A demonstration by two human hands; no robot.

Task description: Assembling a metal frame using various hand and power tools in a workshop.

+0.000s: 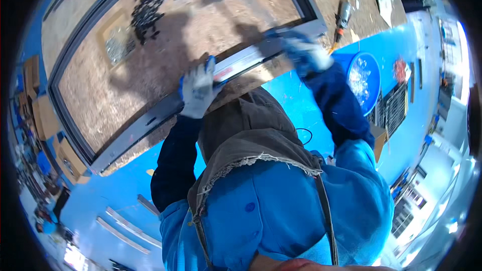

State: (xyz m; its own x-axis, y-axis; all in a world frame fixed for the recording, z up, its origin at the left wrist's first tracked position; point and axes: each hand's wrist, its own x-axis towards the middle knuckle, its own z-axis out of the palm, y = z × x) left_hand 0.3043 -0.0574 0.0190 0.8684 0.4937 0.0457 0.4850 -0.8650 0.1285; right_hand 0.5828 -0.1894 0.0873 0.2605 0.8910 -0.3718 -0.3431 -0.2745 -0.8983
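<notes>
1. Blue jacket (241,195) nearest me: leaning in could nudge the gray frame (133,131) lying along the tabletop's (85,100) near edge.
2. Left hand (197,89) rests loosely open on its near bar; uneven pressure could make it skid.
3. Right hand (305,52) is blurred over that bar; I can't tell its grip, so slipping is possible.

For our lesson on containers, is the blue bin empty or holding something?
Holding something: shiny, clear-looking material shows inside the blue bin; how full, I cannot tell.
</notes>
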